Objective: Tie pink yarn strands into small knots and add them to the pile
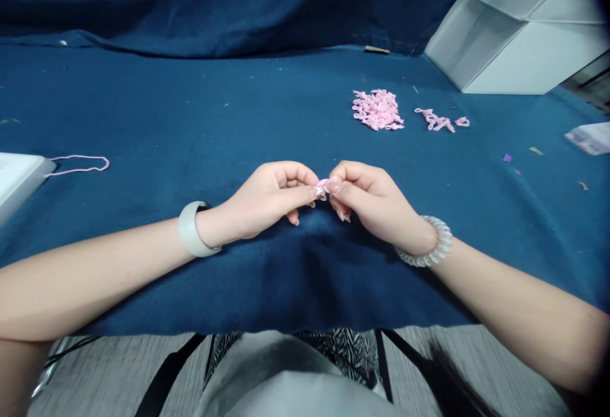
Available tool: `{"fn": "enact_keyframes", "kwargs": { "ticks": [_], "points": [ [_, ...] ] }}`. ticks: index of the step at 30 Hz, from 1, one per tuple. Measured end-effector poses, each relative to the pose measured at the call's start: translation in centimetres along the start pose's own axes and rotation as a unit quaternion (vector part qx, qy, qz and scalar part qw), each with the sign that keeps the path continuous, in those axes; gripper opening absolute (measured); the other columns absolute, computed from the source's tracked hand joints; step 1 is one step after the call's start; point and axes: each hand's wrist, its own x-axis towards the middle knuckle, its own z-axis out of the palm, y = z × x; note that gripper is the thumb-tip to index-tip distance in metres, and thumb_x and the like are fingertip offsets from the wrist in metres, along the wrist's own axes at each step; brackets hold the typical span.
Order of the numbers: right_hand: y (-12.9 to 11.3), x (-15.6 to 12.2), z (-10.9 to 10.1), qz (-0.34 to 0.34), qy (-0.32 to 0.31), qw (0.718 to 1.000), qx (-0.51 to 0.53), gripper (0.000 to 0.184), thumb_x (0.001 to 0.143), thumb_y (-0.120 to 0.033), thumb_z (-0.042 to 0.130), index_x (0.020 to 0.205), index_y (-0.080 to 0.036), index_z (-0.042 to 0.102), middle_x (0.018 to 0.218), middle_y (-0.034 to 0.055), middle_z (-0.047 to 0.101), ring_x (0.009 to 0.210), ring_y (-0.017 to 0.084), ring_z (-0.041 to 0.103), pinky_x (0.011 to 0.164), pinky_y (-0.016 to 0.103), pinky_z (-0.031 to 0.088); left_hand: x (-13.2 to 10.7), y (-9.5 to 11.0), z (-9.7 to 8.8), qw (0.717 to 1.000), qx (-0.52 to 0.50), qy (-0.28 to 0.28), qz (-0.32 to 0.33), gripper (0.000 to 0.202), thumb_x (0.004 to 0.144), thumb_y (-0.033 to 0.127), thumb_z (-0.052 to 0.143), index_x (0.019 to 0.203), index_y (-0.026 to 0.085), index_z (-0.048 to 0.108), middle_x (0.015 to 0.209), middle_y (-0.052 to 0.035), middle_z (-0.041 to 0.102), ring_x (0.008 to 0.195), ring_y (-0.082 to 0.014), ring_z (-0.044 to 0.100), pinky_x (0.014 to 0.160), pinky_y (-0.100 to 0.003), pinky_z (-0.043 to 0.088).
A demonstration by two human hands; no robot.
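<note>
At the far left, a white flat-edged box [19, 182] sits on the navy cloth [190, 105], a thin pink cord [79, 164] lying just beside it. Next, the person's left hand [269, 201], a white wristband [190, 229] above it, pinches a small pink loop [325, 184] at the fingertips. The right hand [374, 204], wearing a clear coil bracelet [426, 242], closes on that loop from the other side, its fingers narrow and curled. The loop looks light, soft and easy to lose, so I'd take it by its ends. Farther right lie a heap of pink loops [378, 109], a short pink strand [441, 120] and a white folded panel [515, 26].
</note>
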Motion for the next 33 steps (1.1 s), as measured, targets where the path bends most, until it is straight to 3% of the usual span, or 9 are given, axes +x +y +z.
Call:
{"fn": "enact_keyframes", "kwargs": {
  "ticks": [9, 24, 33],
  "points": [
    [-0.18, -0.1, 0.12, -0.031, 0.024, 0.998, -0.054, 0.024, 0.087, -0.029, 0.053, 0.069, -0.014, 0.05, 0.05, -0.003, 0.05, 0.044, 0.005, 0.041, 0.044, 0.019, 0.033, 0.03, 0.13, 0.18, 0.999, -0.034, 0.02, -0.002, 0.012, 0.078, 0.022, 0.064, 0.076, 0.011, 0.061, 0.067, -0.0024, 0.057, 0.062, -0.0097, 0.055, 0.043, -0.016, 0.047],
    [-0.4, 0.12, 0.19, -0.006, 0.026, 0.999, -0.038, 0.028, 0.088, -0.032, 0.054, 0.068, -0.014, 0.049, 0.05, -0.0028, 0.05, 0.045, 0.005, 0.042, 0.045, 0.018, 0.034, -0.12, -0.33, 0.02, 0.994, 0.058, 0.055, 0.071, 0.021, 0.076, 0.028, 0.071, 0.08, 0.011, 0.06, 0.081, -0.0044, 0.065, 0.053, -0.0084, 0.059, 0.047, -0.019, 0.051],
    [0.21, 0.35, 0.08, 0.032, 0.006, 0.999, 0.039, 0.022, 0.088, -0.034, 0.056, 0.086, -0.015, 0.046, 0.058, -0.0036, 0.054, 0.048, 0.005, 0.048, 0.046, 0.016, 0.04, -0.12, 0.17, 0.17, 0.997, 0.032, 0.048, 0.051, 0.015, 0.079, 0.023, 0.067, 0.079, 0.01, 0.06, 0.072, -0.0031, 0.064, 0.053, -0.0084, 0.06, 0.045, -0.017, 0.051]
  ]
}}
